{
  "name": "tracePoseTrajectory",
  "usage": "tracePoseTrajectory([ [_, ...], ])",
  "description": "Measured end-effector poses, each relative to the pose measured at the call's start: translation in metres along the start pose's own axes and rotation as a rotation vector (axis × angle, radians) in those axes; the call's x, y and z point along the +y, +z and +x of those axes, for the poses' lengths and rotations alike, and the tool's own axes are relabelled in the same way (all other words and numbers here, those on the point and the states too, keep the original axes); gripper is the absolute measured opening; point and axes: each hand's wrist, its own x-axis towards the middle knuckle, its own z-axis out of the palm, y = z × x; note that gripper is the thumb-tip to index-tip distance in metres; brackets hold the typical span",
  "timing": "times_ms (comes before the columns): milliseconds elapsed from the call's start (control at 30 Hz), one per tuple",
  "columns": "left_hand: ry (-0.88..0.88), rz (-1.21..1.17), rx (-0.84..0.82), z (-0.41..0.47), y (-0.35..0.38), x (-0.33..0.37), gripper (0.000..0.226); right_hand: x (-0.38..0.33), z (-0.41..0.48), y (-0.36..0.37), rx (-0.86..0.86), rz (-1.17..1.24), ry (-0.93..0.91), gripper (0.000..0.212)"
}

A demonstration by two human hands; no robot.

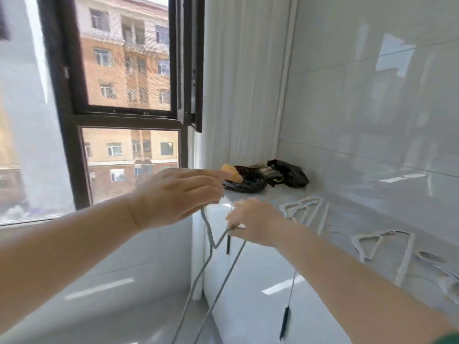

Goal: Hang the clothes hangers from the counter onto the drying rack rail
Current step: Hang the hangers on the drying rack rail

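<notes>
right hand pinches the grey hanger at its upper bend, fingers curled down onto the wire. it looks lifted just off the counter edge, probably to carry it away. left hand reaches over the hanger's top end, fingers fairly straight. cannot tell if it grips; blurred. likely steadying so the long frame doesn't swing.

rail not in view, so nothing hung that i can see.

counts:
- grey hanger: one, in hand, frame trailing down toward the floor
- clips: two black, dangling from it
- white hangers: two clear, flat on the counter, the nearer hanger apart from the far one; maybe a third at the right edge, too smeared to say
- back corner: black bag, dark coil
</notes>
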Motion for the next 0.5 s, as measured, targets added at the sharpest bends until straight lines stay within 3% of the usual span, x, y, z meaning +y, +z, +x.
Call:
tracePoseTrajectory([
  [100, -0.219, 0.087, -0.017, -0.04, -0.021, 0.01, 0.019, -0.042, 0.016, 0.004, -0.039, 0.092, -0.073, 0.032],
  [167, -0.48, 0.111, 0.049, -0.069, -0.033, 0.017, 0.033, -0.068, 0.026, 0.0, -0.013, 0.158, -0.128, 0.031],
  [233, -0.796, 0.024, 0.176, -0.1, -0.047, 0.024, 0.047, -0.095, 0.037, -0.009, 0.012, 0.181, -0.199, 0.031],
  [333, -1.176, -0.231, 0.25, -0.145, -0.078, 0.035, 0.04, -0.137, 0.055, -0.027, 0.06, 0.192, -0.307, 0.03],
  [500, -1.434, -0.456, 0.391, -0.215, -0.136, 0.056, 0.032, -0.21, 0.081, -0.059, 0.185, 0.271, -0.388, 0.028],
])
